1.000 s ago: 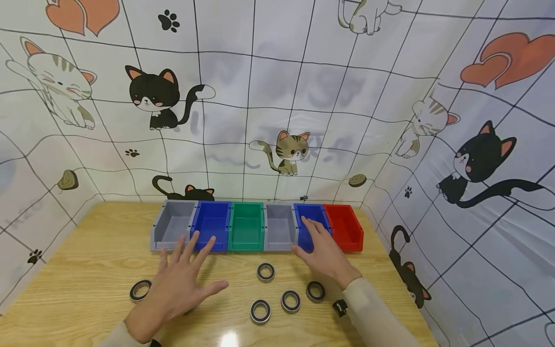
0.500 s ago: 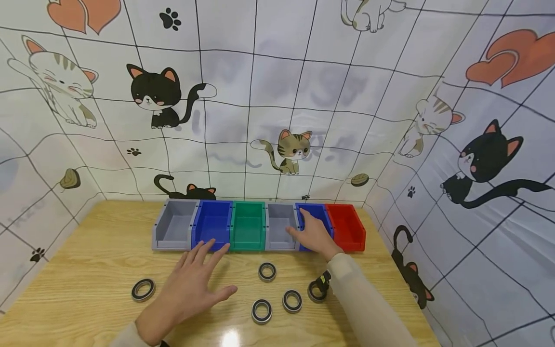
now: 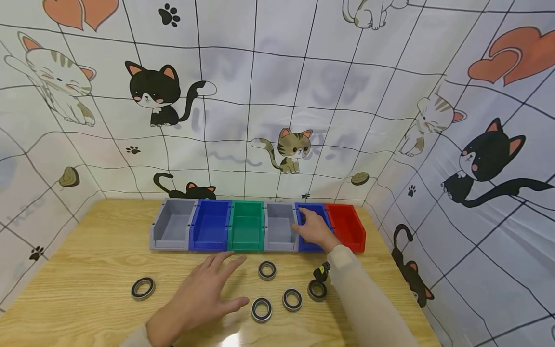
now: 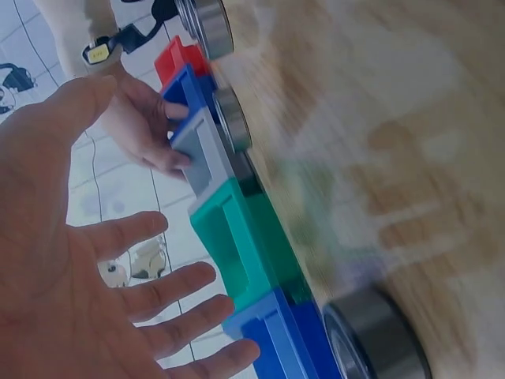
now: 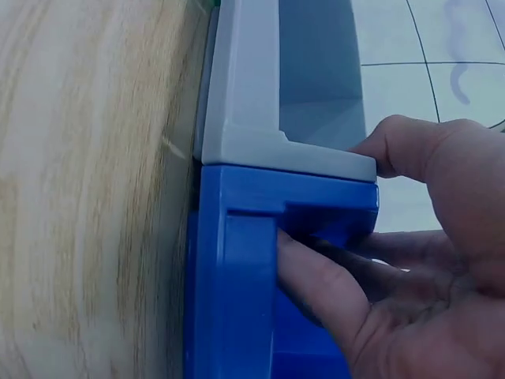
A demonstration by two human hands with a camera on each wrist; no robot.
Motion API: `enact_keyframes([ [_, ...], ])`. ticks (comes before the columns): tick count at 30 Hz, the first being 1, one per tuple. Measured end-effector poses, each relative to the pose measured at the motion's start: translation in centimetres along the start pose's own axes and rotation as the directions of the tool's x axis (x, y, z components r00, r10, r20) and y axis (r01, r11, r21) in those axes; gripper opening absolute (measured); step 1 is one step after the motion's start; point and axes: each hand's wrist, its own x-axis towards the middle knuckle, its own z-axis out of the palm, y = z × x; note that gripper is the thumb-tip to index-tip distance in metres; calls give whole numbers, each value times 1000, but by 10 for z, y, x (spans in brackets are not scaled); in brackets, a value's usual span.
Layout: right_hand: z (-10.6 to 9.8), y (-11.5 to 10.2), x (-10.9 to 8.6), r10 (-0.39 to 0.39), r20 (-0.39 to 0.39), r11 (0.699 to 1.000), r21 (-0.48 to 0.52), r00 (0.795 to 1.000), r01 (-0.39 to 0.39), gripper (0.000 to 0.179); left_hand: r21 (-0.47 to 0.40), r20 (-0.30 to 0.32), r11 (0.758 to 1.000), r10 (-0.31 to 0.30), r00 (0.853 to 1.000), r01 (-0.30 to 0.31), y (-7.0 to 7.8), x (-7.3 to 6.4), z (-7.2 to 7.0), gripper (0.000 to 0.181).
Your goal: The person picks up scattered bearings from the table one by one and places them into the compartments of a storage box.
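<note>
My right hand [image 3: 314, 229] reaches into the right-hand blue bin [image 3: 309, 246]. In the right wrist view, the thumb bears on the edge of the adjoining grey bin [image 5: 252, 146] while curled fingers lie inside the blue bin [image 5: 245, 276], pinching the walls between. A dark patch under these fingers is too obscured to identify. Over the tabletop, fingers spread, hovers my left hand [image 3: 199, 291], holding nothing. Closest to its thumb is a ball bearing [image 3: 261, 320]. More bearings lie flat: one [image 3: 267, 278] near the bins, two [image 3: 292, 308] [image 3: 317, 298] to the right, one [image 3: 143, 297] far left.
The bins stand side by side along the table's back: grey [image 3: 173, 229], blue [image 3: 210, 226], green [image 3: 247, 226], grey [image 3: 281, 226], blue, then red [image 3: 347, 226]. A cat-patterned wall covering [image 3: 230, 120] rises behind. A black device [image 3: 322, 272] sits at my right wrist.
My right hand has moved deeper into the right-hand blue bin and curled its fingers at the wall beside the grey bin. My left hand has drifted right and nearer to me. The visible bearings have stayed put.
</note>
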Motion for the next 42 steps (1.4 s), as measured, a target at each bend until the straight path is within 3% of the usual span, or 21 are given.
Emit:
enact_keyframes([
  [9,3,1,-11,16,51,996,85,999,-20,84,-77,102,994,90,991,-82,16,-5,7,86],
  [19,6,0,-28,33,71,987,154,997,-44,84,-88,184,975,217,959,-203,30,-9,19,78],
  [24,5,1,-32,31,91,981,188,995,-48,83,-116,204,960,274,940,-255,36,-6,24,68],
  [31,1,6,-28,54,109,971,227,993,-77,74,-146,238,949,308,921,-280,42,2,32,53],
  [42,2,8,-27,74,92,956,275,993,-97,75,-187,216,933,345,913,-308,41,6,37,42],
])
